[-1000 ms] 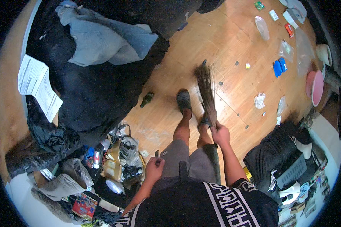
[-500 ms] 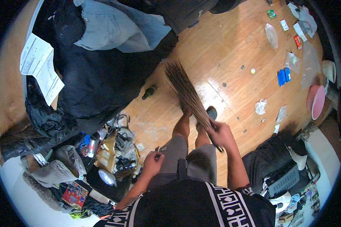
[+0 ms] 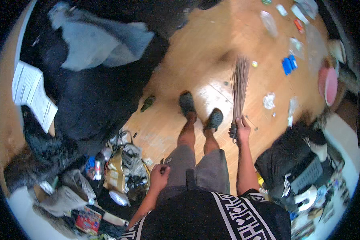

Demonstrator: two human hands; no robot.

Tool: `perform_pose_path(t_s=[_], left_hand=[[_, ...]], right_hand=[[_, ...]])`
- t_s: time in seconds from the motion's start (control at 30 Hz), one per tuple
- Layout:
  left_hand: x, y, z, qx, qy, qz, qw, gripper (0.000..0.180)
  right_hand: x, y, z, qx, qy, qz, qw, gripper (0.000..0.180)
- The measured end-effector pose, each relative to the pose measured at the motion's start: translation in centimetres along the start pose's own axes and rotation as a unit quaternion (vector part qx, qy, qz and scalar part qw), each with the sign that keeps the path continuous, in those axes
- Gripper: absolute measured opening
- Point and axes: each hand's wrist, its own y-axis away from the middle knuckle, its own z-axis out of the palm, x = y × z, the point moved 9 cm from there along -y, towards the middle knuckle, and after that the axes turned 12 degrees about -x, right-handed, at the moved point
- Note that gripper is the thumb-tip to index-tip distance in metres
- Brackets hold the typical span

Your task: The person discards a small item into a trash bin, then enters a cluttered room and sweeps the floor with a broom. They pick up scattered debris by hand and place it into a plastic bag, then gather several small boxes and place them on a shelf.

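My right hand (image 3: 243, 129) is closed round the bound handle of a stick broom (image 3: 240, 90). Its thin brown bristles point away from me, over the wooden floor and to the right of my feet. Whether the tips touch the floor I cannot tell. Curled beside my grey shorts (image 3: 176, 168), my left hand (image 3: 159, 176) has a small dark thing at its fingers, too small to name. Past the broom lie a small round yellow-and-white item (image 3: 255, 64), a blue item (image 3: 289, 65) and a crumpled white plastic piece (image 3: 269, 101).
Clear plastic wrappers (image 3: 269, 24) and a pink basin (image 3: 328, 86) are at the right. A green bottle (image 3: 147, 103) lies by the black-covered heap (image 3: 104, 104) with jeans (image 3: 96, 44) and paper (image 3: 30, 86). Clutter surrounds a cardboard box (image 3: 115, 174) at near left; a black bag (image 3: 288, 156) sits at near right.
The broom has swung from left of my feet to their right, bristles now pointing nearly straight ahead. My right hand has moved right and outward. My view has shifted slightly.
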Motion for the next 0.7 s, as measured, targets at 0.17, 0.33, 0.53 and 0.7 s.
perform_pose_path(t_s=[0.17,0.33,0.53,0.7], left_hand=[[-0.6,-1.0,-0.7,-0.012,-0.030,-0.032,0.999,0.025],[0.5,-1.1,-0.7,-0.011,-0.037,0.006,0.999,0.025],[3.1,-1.1,-0.2,-0.008,-0.118,0.029,0.993,0.028],[5.0,-1.1,1.6,-0.023,-0.176,0.011,0.984,0.029]], right_hand=[[0.8,7.6,-12.1,0.028,0.331,-0.101,0.938,0.054],[19.5,20.8,-16.2,0.054,-0.173,0.224,0.958,0.043],[22.5,9.1,-10.4,0.146,-0.510,0.231,0.816,0.022],[0.9,-7.6,-3.4,-0.059,-0.462,0.017,0.885,0.017]])
